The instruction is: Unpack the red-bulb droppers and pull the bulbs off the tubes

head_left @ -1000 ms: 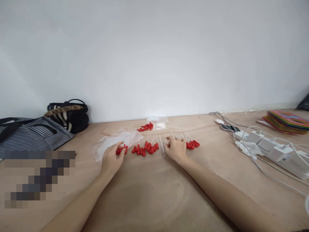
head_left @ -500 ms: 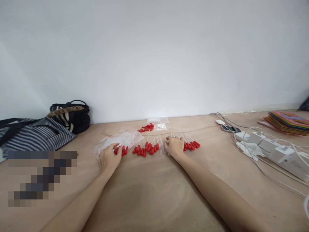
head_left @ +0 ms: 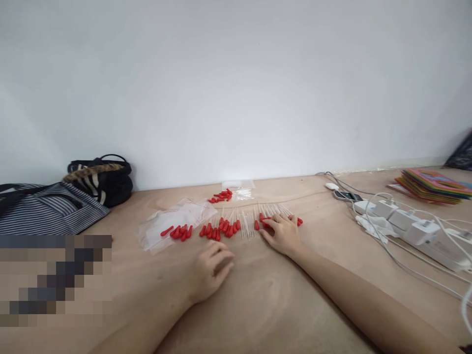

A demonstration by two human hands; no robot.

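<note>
My right hand (head_left: 282, 235) rests over the right-hand group of glass droppers (head_left: 275, 209), its fingers spread across their red rubber bulbs (head_left: 300, 221). Beneath the fingers, part of that row is hidden. My left hand (head_left: 214, 269) hovers over the table in front of the middle group of droppers (head_left: 229, 226), loosely curled, thumb apart, nothing visible in it. Between the two groups lie several bare glass tubes (head_left: 248, 227). Loose red bulbs (head_left: 180, 232) lie on and beside clear plastic bags (head_left: 158, 236) to the left.
Near the wall are more red bulbs (head_left: 221, 195) and a clear bag of glass tubes (head_left: 243, 191). A striped bag (head_left: 55, 209) and a black bag (head_left: 110, 182) stand left. A power strip with chargers (head_left: 416, 226), cables and a colourful stack (head_left: 433, 187) occupy the right.
My left hand has left the loose bulbs, moving right and towards me. My right hand has shifted right from the bare tubes onto the right group's bulbs. The view has moved slightly.
</note>
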